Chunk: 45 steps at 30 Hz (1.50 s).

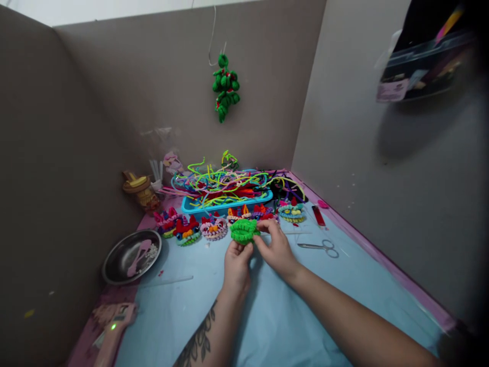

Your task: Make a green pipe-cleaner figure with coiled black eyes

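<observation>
My left hand (237, 265) is closed round the underside of a bright green coiled pipe-cleaner piece (243, 231), held just above the light blue mat (275, 316). My right hand (275, 248) pinches the right end of the same green piece with its fingertips. Directly behind the hands stands a row of several finished pipe-cleaner figures (214, 228) in red, pink, blue and yellow.
A blue tray (191, 205) heaped with loose coloured pipe cleaners sits at the back. Scissors (323, 247) and a red lighter (318, 216) lie to the right. A metal bowl (132, 255) and a glue gun (112, 329) are on the left. A green ornament (225, 87) hangs on the wall.
</observation>
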Available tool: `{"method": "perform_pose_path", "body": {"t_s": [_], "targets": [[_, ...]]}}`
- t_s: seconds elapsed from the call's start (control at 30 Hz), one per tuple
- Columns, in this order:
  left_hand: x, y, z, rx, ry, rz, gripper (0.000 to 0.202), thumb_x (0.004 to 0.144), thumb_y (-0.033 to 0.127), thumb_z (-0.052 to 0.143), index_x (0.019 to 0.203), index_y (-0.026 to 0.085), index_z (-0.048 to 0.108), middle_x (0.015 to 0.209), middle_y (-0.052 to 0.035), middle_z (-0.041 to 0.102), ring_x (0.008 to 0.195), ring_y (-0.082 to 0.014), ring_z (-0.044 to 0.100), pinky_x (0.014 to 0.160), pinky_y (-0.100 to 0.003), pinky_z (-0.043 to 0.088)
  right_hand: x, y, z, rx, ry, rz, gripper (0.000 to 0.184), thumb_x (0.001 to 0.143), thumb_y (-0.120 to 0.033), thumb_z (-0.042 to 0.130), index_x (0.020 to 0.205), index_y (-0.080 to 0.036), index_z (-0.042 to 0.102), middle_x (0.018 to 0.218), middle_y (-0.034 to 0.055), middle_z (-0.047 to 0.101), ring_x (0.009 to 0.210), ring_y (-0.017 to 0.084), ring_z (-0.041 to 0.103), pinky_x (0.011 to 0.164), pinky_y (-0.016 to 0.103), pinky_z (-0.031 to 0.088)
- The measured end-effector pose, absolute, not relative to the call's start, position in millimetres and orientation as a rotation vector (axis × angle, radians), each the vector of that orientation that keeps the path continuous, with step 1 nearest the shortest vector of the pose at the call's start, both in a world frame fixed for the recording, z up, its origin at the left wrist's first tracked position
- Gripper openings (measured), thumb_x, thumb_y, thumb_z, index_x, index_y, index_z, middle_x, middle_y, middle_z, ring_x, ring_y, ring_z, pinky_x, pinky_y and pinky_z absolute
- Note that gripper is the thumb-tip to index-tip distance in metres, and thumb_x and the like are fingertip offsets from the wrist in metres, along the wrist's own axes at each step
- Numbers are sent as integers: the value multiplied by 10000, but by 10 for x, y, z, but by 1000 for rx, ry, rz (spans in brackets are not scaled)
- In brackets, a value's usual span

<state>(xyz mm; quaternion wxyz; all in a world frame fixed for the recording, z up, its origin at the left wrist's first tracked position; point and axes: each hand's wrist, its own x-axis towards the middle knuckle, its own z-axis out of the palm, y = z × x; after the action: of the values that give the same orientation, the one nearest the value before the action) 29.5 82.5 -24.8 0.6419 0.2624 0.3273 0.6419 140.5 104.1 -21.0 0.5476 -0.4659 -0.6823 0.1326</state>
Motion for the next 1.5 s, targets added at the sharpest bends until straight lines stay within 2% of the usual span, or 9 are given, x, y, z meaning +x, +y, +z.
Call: {"method": "perform_pose_path", "body": {"t_s": [0.3, 0.6, 0.83, 0.93, 1.07, 1.3, 1.5], "targets": [[294, 850, -316, 675, 810, 1496, 305, 610, 148, 775, 905, 176, 704, 896, -57, 722, 842, -163, 646, 814, -266, 449, 1407, 1044, -229, -1110, -1617, 332, 273, 760, -115, 515, 1014, -210, 500, 923, 62, 580, 872, 215, 573, 777, 381, 493], [283, 840, -283, 740, 885, 1513, 256, 615, 145, 775, 863, 170, 714, 860, -53, 730, 815, -163, 650, 804, -268, 451, 1399, 1050, -213, -1100, -1591, 382, 243, 765, -114, 496, 991, -201, 516, 890, 56, 576, 817, 199, 561, 721, 348, 486], [298, 804, -239, 766, 837, 1515, 331, 627, 210, 793, 944, 181, 701, 957, -71, 720, 911, -193, 643, 868, -298, 437, 1399, 1057, -207, -1068, -1556, 471, 164, 790, -127, 495, 934, -202, 516, 865, 42, 569, 772, 181, 558, 681, 324, 481], [292, 798, -228, 691, 750, 1513, 322, 668, 301, 770, 962, 191, 694, 1006, -71, 705, 956, -197, 623, 871, -304, 435, 1401, 1053, -181, -1036, -1574, 471, 131, 804, -117, 485, 895, -199, 531, 849, 39, 558, 772, 178, 547, 675, 311, 467], [272, 814, -195, 445, 674, 1477, 396, 740, 512, 648, 973, 195, 685, 1010, -72, 694, 937, -202, 613, 746, -292, 463, 1399, 1037, -156, -1005, -1618, 456, 138, 818, -99, 475, 873, -204, 545, 872, 45, 552, 822, 184, 537, 717, 315, 457], [276, 824, -152, 324, 663, 1471, 237, 751, 335, 647, 899, 156, 696, 916, -68, 706, 852, -185, 628, 715, -279, 460, 1388, 1021, -173, -989, -1654, 449, 138, 820, -91, 487, 864, -209, 543, 890, 46, 546, 852, 189, 526, 739, 315, 443], [295, 828, -165, 321, 655, 1461, 198, 761, 313, 627, 855, 152, 694, 868, -58, 702, 828, -173, 629, 719, -275, 464, 1396, 1040, -165, -1011, -1634, 454, 144, 818, -83, 483, 863, -205, 545, 880, 45, 542, 837, 187, 528, 735, 313, 440]]}}
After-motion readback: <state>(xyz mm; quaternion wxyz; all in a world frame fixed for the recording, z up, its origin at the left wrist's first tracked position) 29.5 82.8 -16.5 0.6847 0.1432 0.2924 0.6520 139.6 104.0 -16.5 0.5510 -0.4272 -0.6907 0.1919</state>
